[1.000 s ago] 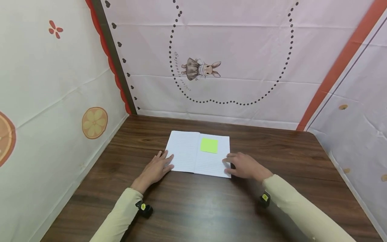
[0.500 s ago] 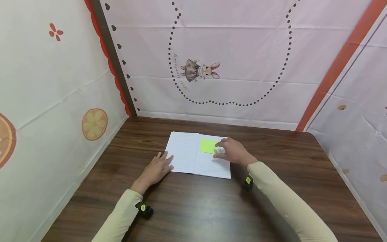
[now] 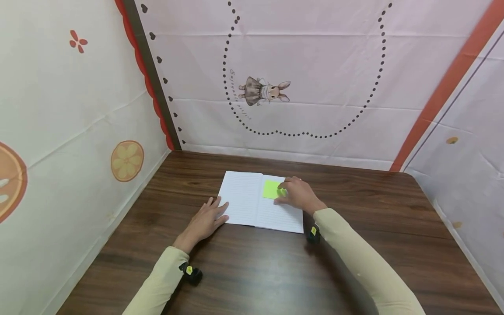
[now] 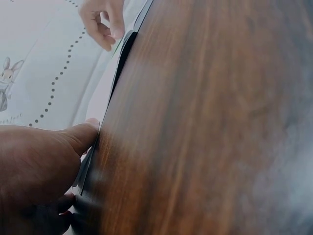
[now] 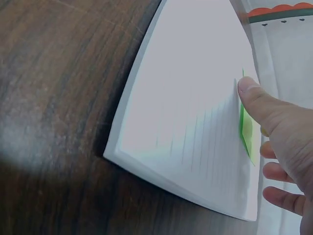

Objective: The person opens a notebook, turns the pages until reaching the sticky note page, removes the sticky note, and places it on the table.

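An open notebook with ruled white pages lies flat on the table. On its right page is a bright green sticky note, also seen edge-on in the right wrist view. My left hand rests at the notebook's left edge, its fingers spread and the fingertips on the page. Over the right page is my right hand, thumb and forefinger apart at the note's right part, which they partly cover. In the right wrist view the thumb lies against the note; whether the fingers press it is hidden.
The dark wooden table extends around the notebook. Behind it hangs a pale printed cloth with a rabbit figure, and similar cloths stand at left and right. A small black camera is strapped to each wrist.
My right hand has moved from the notebook's right edge, inward and away from me, to the sticky note. The left hand stays in place at the left edge.
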The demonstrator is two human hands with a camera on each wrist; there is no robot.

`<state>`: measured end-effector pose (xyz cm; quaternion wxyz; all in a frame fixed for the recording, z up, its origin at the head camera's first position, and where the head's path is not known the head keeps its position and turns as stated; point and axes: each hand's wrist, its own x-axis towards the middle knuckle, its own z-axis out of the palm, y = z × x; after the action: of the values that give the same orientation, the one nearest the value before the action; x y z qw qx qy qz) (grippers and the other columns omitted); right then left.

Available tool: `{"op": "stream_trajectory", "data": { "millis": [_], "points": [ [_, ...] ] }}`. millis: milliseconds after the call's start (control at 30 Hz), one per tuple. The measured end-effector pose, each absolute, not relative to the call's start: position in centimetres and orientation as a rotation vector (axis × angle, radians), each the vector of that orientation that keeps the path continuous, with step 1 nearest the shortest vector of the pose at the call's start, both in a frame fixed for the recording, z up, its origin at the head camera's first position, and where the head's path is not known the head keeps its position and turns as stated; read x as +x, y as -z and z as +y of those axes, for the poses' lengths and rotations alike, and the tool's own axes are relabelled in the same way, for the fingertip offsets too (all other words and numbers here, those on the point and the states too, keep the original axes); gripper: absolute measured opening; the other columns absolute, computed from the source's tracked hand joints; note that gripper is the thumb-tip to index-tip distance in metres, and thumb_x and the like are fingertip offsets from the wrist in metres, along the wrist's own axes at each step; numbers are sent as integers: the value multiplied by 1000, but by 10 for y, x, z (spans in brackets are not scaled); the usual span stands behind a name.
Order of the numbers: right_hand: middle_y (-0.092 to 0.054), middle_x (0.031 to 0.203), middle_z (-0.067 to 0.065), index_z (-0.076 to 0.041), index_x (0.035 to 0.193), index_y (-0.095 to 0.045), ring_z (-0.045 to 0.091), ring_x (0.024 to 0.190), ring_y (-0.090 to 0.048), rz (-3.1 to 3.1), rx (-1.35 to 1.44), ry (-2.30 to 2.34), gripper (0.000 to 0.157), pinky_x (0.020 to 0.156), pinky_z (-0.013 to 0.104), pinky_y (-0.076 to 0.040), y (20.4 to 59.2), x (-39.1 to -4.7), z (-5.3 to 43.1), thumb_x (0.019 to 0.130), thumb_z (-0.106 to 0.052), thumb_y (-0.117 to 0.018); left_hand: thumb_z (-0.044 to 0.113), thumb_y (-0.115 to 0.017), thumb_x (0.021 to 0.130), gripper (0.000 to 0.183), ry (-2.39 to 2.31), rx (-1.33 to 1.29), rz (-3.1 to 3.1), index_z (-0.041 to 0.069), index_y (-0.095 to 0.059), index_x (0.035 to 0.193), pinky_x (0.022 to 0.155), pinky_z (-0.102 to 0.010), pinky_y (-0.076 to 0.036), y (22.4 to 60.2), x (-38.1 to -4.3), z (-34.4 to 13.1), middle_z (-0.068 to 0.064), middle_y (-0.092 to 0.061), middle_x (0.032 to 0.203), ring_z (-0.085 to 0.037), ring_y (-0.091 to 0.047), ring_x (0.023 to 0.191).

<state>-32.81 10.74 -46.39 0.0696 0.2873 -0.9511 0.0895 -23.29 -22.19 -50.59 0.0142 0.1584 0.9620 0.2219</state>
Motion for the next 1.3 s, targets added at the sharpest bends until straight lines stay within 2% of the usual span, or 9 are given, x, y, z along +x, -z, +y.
{"op": "stream_trajectory", "data": {
  "millis": [367,667,767,1100,1300],
  "points": [
    [-68,103,4,-13,105,-74,21,93,-60,-2831,887,-219,41,84,38,-51,466,-330,106,79,-45,-75,39,-50,99,53,-680,502,3004,15,-41,145,113,-58,-15,505,-234,-220,-18,-23,155,-42,-14,143],
    [-68,108,7,-11,111,-72,23,97,-61,-2676,944,-92,34,87,39,-51,473,-330,108,94,-37,-58,39,-50,99,54,-675,498,2999,15,-40,146,114,-58,-15,505,-234,-220,-17,-22,155,-41,-13,143],
    [-69,107,7,-10,110,-72,24,97,-62,-2621,957,-120,31,87,39,-51,475,-331,109,96,-33,-56,39,-50,99,54,-675,497,2999,15,-40,146,114,-57,-15,505,-234,-221,-17,-22,155,-41,-13,143],
    [-70,105,3,-12,105,-73,21,94,-60,-2594,1000,-137,21,81,35,-51,476,-332,112,88,-24,-71,40,-50,99,55,-679,483,2995,16,-39,147,114,-56,-14,507,-234,-221,-16,-21,156,-39,-12,144],
    [-72,100,1,-13,97,-76,19,89,-60,-2564,1004,-137,13,78,33,-52,480,-333,110,86,-19,-73,41,-49,99,55,-686,485,2991,17,-39,147,115,-56,-13,508,-234,-221,-15,-20,156,-39,-12,144]
  ]
}}
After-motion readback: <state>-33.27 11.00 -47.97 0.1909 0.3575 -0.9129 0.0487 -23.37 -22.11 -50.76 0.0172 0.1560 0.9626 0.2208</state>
